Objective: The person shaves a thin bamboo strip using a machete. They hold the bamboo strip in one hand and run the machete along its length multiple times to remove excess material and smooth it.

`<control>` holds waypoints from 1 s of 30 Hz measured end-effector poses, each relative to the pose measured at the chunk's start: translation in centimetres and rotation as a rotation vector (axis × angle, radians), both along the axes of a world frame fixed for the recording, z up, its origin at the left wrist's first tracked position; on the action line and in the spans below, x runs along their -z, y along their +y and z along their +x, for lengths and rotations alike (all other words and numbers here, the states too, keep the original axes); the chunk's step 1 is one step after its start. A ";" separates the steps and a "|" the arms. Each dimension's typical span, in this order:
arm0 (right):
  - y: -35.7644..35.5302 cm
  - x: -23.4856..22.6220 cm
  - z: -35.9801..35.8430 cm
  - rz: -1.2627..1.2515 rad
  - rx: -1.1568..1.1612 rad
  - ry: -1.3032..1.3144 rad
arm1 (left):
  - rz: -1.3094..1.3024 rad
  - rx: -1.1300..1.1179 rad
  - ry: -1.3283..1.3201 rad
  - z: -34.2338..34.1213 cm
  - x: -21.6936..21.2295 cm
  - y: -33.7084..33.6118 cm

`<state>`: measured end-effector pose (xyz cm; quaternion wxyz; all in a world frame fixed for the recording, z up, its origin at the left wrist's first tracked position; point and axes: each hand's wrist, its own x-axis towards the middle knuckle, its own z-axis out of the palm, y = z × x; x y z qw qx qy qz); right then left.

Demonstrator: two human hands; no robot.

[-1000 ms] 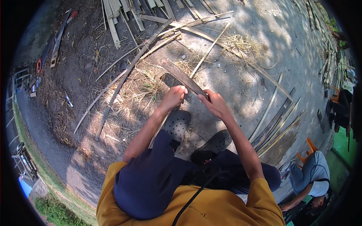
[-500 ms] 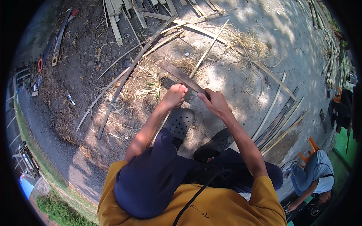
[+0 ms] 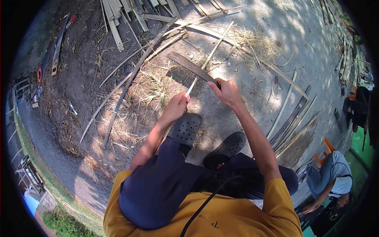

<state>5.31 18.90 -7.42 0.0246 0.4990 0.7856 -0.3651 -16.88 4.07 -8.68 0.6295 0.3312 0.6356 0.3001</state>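
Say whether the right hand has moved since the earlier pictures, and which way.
Yes: judged against the grey left shoe, the right hand has moved up the picture, farther from that shoe.

L hand (image 3: 175, 108) on strip (image 3: 214, 50); R hand (image 3: 229, 94) to its R, on knife (image 3: 192, 68) crossing over strip. Shoes (image 3: 187, 128) on ground (image 3: 252, 93) btwn forearms (image 3: 254, 134), below hands. Slats (image 3: 113, 31) piled up top, L of ctr; shavings (image 3: 260, 45) R of knife. Saw (image 3: 60, 45) on ground, far L. Sticks (image 3: 291, 117) side by side, R of forearms. Chair (image 3: 327, 149) lower R, beside co-worker (image 3: 331, 173).
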 end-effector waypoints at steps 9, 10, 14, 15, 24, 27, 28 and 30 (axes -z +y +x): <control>2.3 0.8 -0.3 0.025 0.053 0.008 | 0.162 0.033 0.327 -0.4 -2.7 -2.9; 2.5 0.9 -0.3 0.026 0.054 0.008 | 0.163 0.033 0.327 -0.5 -3.2 -3.1; 3.8 1.0 1.1 0.115 0.122 0.029 | 0.159 0.079 0.337 -0.3 -5.4 -3.8; 4.0 0.8 1.2 0.065 0.174 0.034 | 0.163 0.084 0.343 -0.2 -5.6 -3.9; -4.0 -1.3 0.4 -0.081 -0.102 0.082 | -0.233 -0.042 -0.231 -0.9 -4.8 -1.2; -2.6 -1.2 0.6 -0.095 -0.056 0.049 | -0.266 -0.112 -0.398 -1.1 -6.0 -2.1; -1.7 -1.1 0.7 -0.086 -0.018 0.011 | -0.267 -0.110 -0.396 -1.2 -6.5 -2.6; 0.4 -0.5 1.3 -0.090 0.072 0.044 | -0.264 -0.107 -0.372 -1.1 -7.0 -3.6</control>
